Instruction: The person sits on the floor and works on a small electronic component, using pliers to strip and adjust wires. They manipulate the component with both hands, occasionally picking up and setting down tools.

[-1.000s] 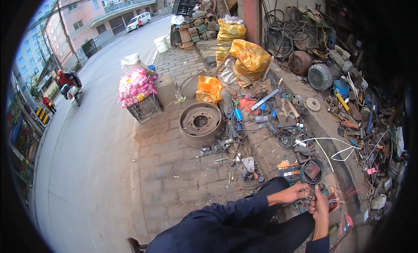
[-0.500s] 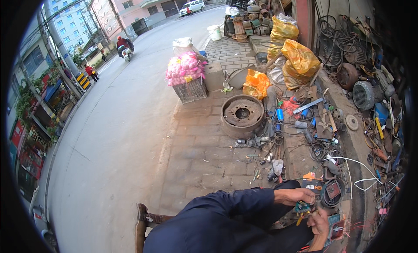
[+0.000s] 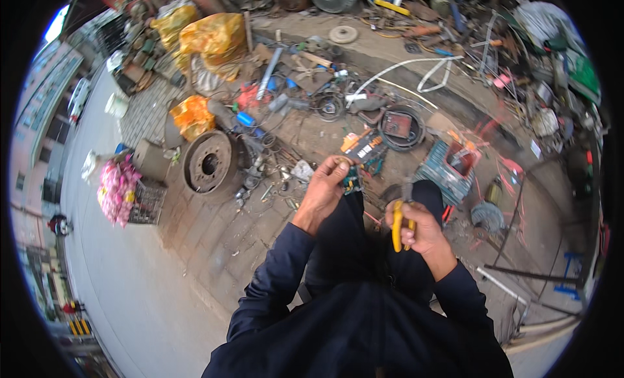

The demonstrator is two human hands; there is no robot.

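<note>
My left hand (image 3: 323, 191) is closed, pinching a small green circuit board (image 3: 351, 181) above my left knee. My right hand (image 3: 422, 228) is wrapped round pliers with yellow handles (image 3: 398, 227); their dark jaws point away from me, apart from the board. Just beyond the board lies a black and orange box (image 3: 364, 146). Beside it stands a round dark tub (image 3: 414, 136) with a reddish block (image 3: 396, 125) inside. Past my right knee is a blue-green crate (image 3: 444, 172) with a red-lined opening and reddish wires around it.
A rusty wheel rim (image 3: 209, 162) lies on the paving to the left, near an orange bag (image 3: 192, 117). Yellow sacks (image 3: 214, 41) and scrap line the far side. A crate of pink bags (image 3: 119, 191) stands by the road (image 3: 123, 293). A metal frame (image 3: 530, 272) is at right.
My view has turned to the right. My hands, close together at the circuit board before, are now apart, with the pliers drawn away to the right in my right hand.
</note>
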